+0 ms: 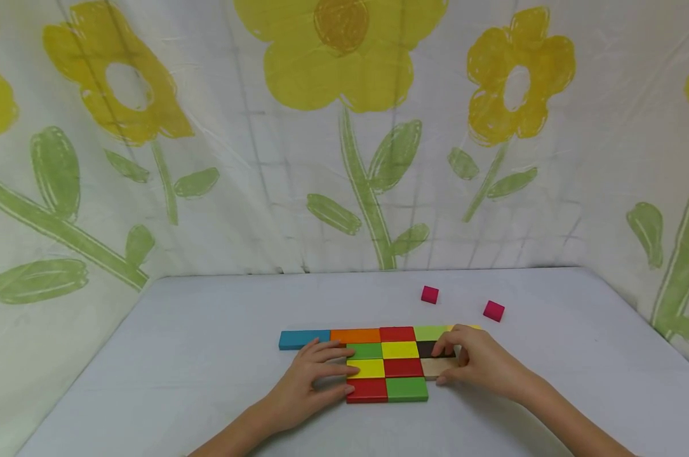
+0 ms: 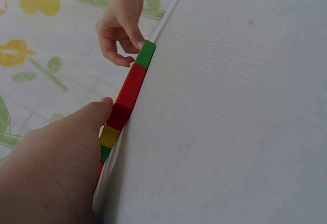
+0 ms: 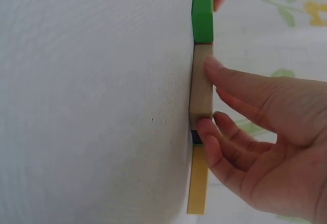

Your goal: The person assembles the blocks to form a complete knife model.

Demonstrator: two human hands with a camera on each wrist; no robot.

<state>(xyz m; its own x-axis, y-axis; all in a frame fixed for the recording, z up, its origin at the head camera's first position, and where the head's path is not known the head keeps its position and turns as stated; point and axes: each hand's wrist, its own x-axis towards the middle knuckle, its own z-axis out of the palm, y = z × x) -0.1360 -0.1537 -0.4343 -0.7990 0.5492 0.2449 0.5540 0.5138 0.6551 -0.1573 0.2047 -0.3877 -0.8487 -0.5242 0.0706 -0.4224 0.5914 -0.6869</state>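
Note:
Flat coloured wooden blocks lie side by side in rows on the white table. My right hand (image 1: 484, 358) pinches a plain wooden block (image 3: 202, 83) at the right end of one row, thumb on its near side and a finger at its end corner. Just behind it lies a dark block (image 1: 426, 349), partly covered by that hand's fingers. My left hand (image 1: 301, 384) rests with spread, extended fingers against the left ends of the rows. Those fingertips touch a red block (image 1: 367, 391), a yellow block (image 1: 367, 369) and a green block (image 1: 364, 350). Another green block (image 1: 407, 390) ends the nearest row.
The back row extends farther left, with a blue block (image 1: 304, 340) and an orange block (image 1: 354, 336). Behind the rows stand two small crimson blocks, one nearer the middle (image 1: 430, 294), one farther right (image 1: 494, 311). A flower-printed curtain (image 1: 207, 241) surrounds the table.

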